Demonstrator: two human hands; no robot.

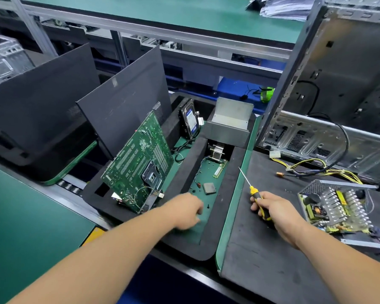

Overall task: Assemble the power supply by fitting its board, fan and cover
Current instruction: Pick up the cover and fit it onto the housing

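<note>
Power supply point(336, 207) sits open on the dark surface point(261, 249) at the person's right, its mesh-sided metal case tilted, with the board point(320, 212) already lying inside among coils and heat-sink fins. Whether that board is screwed down cannot be told from here. No fan is visible in the case, and no cover is on it; a folded grey metal piece point(229, 123) standing at the far end of the foam tray point(184, 170) may be the cover, though that is a guess. Yellow and black wiring point(323, 170) trails from the unit toward the open computer chassis point(329, 88). Right hand point(274, 209) grips a yellow-handled screwdriver point(253, 193), fingers curled round the handle, shaft pointing up and away over the tray's edge. Left hand point(187, 210) reaches down into the tray's green-floored compartment, fingers bent toward small dark screws point(207, 206) lying there; whether it has pinched one yet I cannot tell. Judgement: early-to-middle stage, probably fetching a screw for fastening; fan and cover remain to be fitted.
</note>
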